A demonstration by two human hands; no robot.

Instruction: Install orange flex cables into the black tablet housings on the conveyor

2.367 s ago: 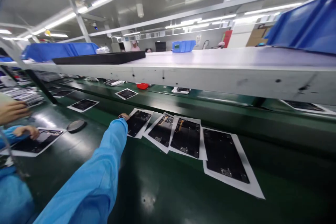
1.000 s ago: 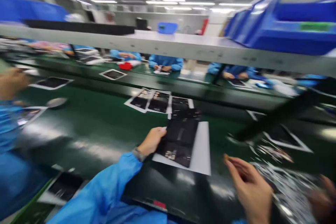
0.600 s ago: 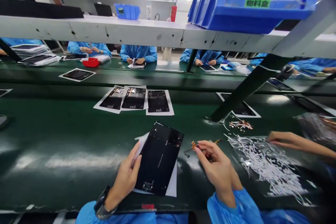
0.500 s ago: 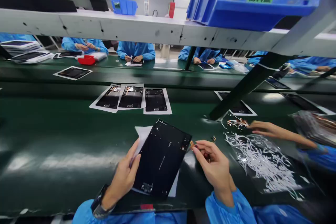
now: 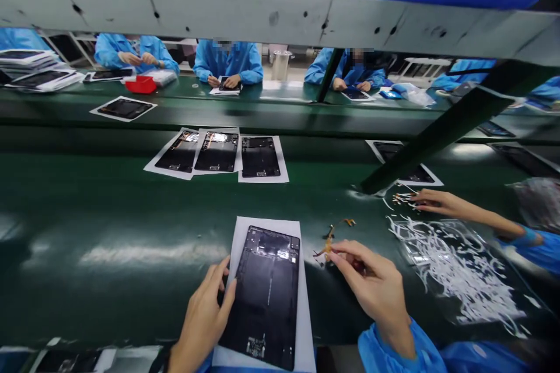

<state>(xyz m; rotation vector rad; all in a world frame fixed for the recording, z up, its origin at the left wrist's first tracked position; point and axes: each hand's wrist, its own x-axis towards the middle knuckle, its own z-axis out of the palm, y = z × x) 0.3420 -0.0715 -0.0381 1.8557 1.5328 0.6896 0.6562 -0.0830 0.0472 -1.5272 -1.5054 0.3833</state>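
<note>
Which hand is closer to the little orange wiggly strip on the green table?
Right. The right hand is just below the orange flex strip, its fingers right beside it. The left hand is farther away, on the other side of the black panel.

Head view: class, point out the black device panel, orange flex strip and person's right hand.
black device panel (image 5: 262, 297), head view, its centre
orange flex strip (image 5: 329, 242), head view, its middle
right hand (image 5: 371, 288), head view, back of the hand
</note>
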